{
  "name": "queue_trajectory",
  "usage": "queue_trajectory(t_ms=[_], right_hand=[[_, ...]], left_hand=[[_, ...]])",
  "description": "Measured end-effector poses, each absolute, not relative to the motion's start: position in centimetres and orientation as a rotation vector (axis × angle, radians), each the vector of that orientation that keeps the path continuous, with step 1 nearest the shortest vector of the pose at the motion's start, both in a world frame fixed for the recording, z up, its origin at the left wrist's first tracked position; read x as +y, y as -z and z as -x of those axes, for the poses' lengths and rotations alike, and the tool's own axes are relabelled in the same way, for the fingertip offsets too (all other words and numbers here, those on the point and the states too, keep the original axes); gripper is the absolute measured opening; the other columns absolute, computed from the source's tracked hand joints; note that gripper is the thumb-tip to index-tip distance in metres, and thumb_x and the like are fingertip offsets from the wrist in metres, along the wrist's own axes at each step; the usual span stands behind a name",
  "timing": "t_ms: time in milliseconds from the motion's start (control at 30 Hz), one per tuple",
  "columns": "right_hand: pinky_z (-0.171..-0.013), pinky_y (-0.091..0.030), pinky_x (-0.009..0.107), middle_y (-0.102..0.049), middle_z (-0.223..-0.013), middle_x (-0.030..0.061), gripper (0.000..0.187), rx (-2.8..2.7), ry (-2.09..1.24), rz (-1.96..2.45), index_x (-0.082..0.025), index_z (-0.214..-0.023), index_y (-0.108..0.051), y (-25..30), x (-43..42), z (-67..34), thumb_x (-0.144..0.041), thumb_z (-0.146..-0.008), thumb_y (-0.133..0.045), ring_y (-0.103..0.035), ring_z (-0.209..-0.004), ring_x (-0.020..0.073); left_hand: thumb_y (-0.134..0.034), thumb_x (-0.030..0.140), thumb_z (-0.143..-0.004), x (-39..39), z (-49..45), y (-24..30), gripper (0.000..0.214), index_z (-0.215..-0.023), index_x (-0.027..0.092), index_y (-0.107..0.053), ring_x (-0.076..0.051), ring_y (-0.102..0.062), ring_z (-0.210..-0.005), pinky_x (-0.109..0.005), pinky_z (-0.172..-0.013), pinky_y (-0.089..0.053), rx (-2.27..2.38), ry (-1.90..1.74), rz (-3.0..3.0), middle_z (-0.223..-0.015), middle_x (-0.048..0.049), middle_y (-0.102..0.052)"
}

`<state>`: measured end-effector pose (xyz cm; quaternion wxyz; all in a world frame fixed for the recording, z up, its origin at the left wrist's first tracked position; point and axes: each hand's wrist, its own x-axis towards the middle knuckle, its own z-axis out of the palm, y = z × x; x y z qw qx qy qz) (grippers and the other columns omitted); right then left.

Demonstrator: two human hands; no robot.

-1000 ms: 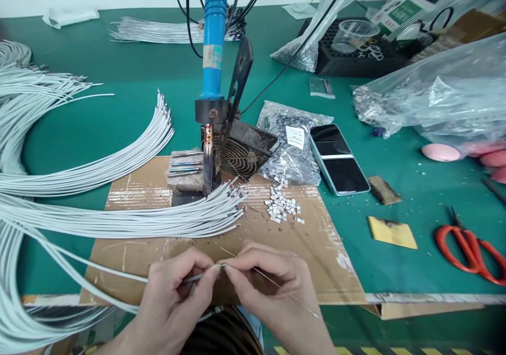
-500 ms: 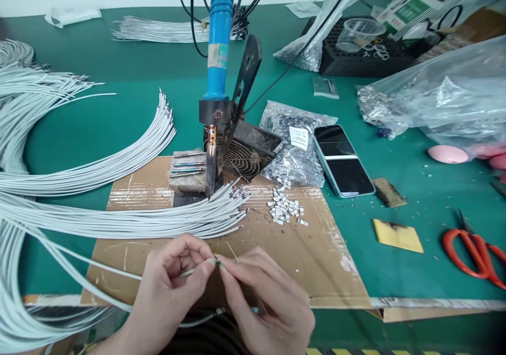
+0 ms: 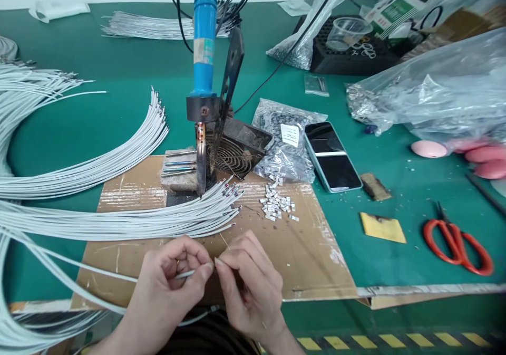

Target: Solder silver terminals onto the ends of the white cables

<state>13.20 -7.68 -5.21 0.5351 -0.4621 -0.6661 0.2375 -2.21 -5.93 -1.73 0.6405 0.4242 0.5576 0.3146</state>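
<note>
A thin white cable (image 3: pixel 118 277) is being pinched near its end between the thumb and forefinger of the left hand (image 3: pixel 168 286), fingers closed on it, low over the near edge of a cardboard sheet (image 3: pixel 316 260) that is lying on the green tabletop (image 3: pixel 118 107). The cable's tip is being met by the fingers of the right hand (image 3: pixel 249 284), which are closed together right against the left thumb; a fine wire (image 3: pixel 224 240) is seen rising from between them, though what exactly is being gripped is too small to be told. Just beyond the hands, a bundle of white cables (image 3: pixel 158 220) is lying across the cardboard, ends pointing right. Behind it a blue-handled soldering iron (image 3: pixel 203 54) is being held upright in a stand, with a pile of small metal pieces (image 3: pixel 276 207) to its right. A phone (image 3: pixel 332 157) and red scissors (image 3: pixel 458 239) are lying farther right.
</note>
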Motion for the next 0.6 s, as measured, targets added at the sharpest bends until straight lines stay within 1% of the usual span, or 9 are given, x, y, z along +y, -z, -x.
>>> queue_trajectory(t_ms=[33, 100, 167, 200, 233, 300, 333, 467, 600], right_hand=[[-0.062, -0.043, 0.032, -0.057, -0.067, 0.0004, 0.021, -1.511, -0.567, 1.144, -0.022, -0.083, -0.057, 5.5, -7.8, -13.2, -0.005, -0.094, -0.053, -0.051, -0.065, 0.0168], [-0.060, -0.042, 0.031, -0.057, -0.065, -0.0009, 0.027, -1.316, -0.586, 1.279, -0.023, -0.077, -0.058, 6.0, -7.9, -14.1, -0.013, -0.101, -0.052, -0.052, -0.062, 0.0159], [-0.058, -0.039, 0.030, -0.059, -0.068, -0.0012, 0.031, -1.140, -0.534, 1.441, -0.023, -0.073, -0.061, 6.5, -7.5, -16.2, -0.020, -0.104, -0.057, -0.053, -0.061, 0.0151], [-0.058, -0.038, 0.030, -0.062, -0.070, -0.0006, 0.027, -1.106, -0.479, 1.511, -0.023, -0.075, -0.065, 6.7, -7.3, -17.6, -0.023, -0.102, -0.063, -0.054, -0.063, 0.0154], [-0.059, -0.039, 0.030, -0.066, -0.074, 0.0006, 0.018, -1.103, -0.420, 1.574, -0.023, -0.081, -0.071, 6.9, -7.0, -19.0, -0.025, -0.099, -0.069, -0.056, -0.066, 0.0163], [-0.065, -0.045, 0.032, -0.071, -0.079, 0.0019, 0.007, -1.239, -0.299, 1.712, -0.023, -0.091, -0.079, 7.2, -6.5, -21.5, -0.029, -0.095, -0.075, -0.060, -0.070, 0.0180], [-0.066, -0.047, 0.032, -0.072, -0.080, 0.0021, 0.008, -1.327, -0.273, 1.756, -0.023, -0.094, -0.080, 7.3, -6.3, -22.5, -0.030, -0.095, -0.075, -0.061, -0.070, 0.0181], [-0.064, -0.049, 0.033, -0.071, -0.077, 0.0012, 0.013, -1.530, -0.346, 1.787, -0.023, -0.090, -0.080, 7.3, -6.1, -24.1, -0.034, -0.094, -0.075, -0.058, -0.061, 0.0162], [-0.059, -0.049, 0.032, -0.070, -0.071, 0.0009, 0.021, -1.580, -0.486, 1.815, -0.023, -0.087, -0.080, 6.8, -5.8, -24.3, -0.042, -0.094, -0.074, -0.060, -0.060, 0.0167]], left_hand=[[-0.081, 0.026, -0.078, -5.8, 2.0, 1.5, 0.013, -0.072, 0.018, -0.072, -0.010, -0.050, -0.058, -0.016, -0.053, -0.043, 1.290, -0.719, -0.964, -0.062, 0.0022, -0.059], [-0.083, 0.027, -0.074, -5.5, 1.8, 0.9, 0.014, -0.071, 0.018, -0.073, -0.010, -0.049, -0.057, -0.016, -0.052, -0.041, 1.361, -0.738, -0.945, -0.060, 0.0029, -0.057], [-0.084, 0.028, -0.072, -5.2, 1.8, 0.5, 0.016, -0.070, 0.017, -0.073, -0.009, -0.046, -0.056, -0.015, -0.051, -0.037, 1.429, -0.777, -0.922, -0.059, 0.0038, -0.055], [-0.085, 0.028, -0.072, -5.0, 1.8, 0.5, 0.017, -0.070, 0.017, -0.072, -0.008, -0.045, -0.056, -0.015, -0.051, -0.036, 1.445, -0.793, -0.917, -0.059, 0.0040, -0.055], [-0.085, 0.028, -0.072, -4.9, 1.9, 0.5, 0.017, -0.070, 0.017, -0.072, -0.008, -0.044, -0.055, -0.015, -0.050, -0.035, 1.434, -0.795, -0.926, -0.059, 0.0041, -0.054], [-0.084, 0.029, -0.073, -4.6, 2.1, 0.8, 0.017, -0.071, 0.017, -0.073, -0.008, -0.042, -0.054, -0.015, -0.050, -0.035, 1.390, -0.769, -0.955, -0.059, 0.0042, -0.054], [-0.084, 0.029, -0.074, -4.5, 2.2, 0.9, 0.016, -0.072, 0.017, -0.073, -0.008, -0.042, -0.054, -0.015, -0.050, -0.035, 1.378, -0.759, -0.966, -0.059, 0.0043, -0.054], [-0.083, 0.029, -0.075, -4.5, 2.2, 1.1, 0.017, -0.071, 0.017, -0.072, -0.007, -0.040, -0.054, -0.014, -0.050, -0.033, 1.386, -0.777, -0.972, -0.059, 0.0049, -0.053], [-0.083, 0.028, -0.074, -4.5, 1.9, 0.8, 0.017, -0.071, 0.016, -0.072, -0.007, -0.040, -0.054, -0.015, -0.049, -0.032, 1.394, -0.787, -0.958, -0.058, 0.0051, -0.052]])
